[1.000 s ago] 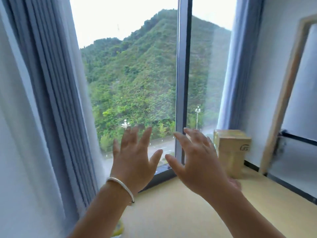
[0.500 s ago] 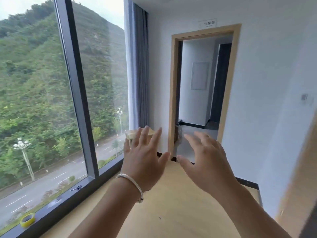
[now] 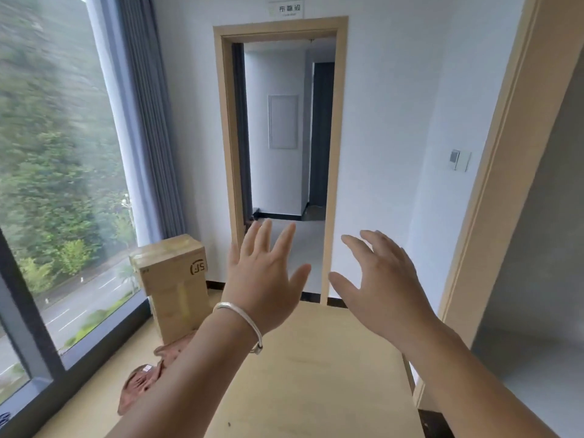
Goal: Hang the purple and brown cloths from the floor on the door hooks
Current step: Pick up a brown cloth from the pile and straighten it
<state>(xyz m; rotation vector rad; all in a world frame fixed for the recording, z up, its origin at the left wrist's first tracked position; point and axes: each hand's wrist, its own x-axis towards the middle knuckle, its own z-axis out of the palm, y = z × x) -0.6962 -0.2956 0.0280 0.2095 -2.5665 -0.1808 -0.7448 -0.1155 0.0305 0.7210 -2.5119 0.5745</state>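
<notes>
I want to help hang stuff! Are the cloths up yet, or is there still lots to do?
Nothing looks done yet. The brown cloth lies crumpled on the floor by the box, under the window. No purple cloth or door hooks are in view. In hand: nothing; the left hand and right hand are raised, open and empty. Left to do: pick up both cloths and hang them.

2 hands: left (image 3: 265,289), right (image 3: 379,295); 1 brown cloth (image 3: 142,384); 1 cardboard box (image 3: 173,279); 1 bracelet (image 3: 243,324).
</notes>
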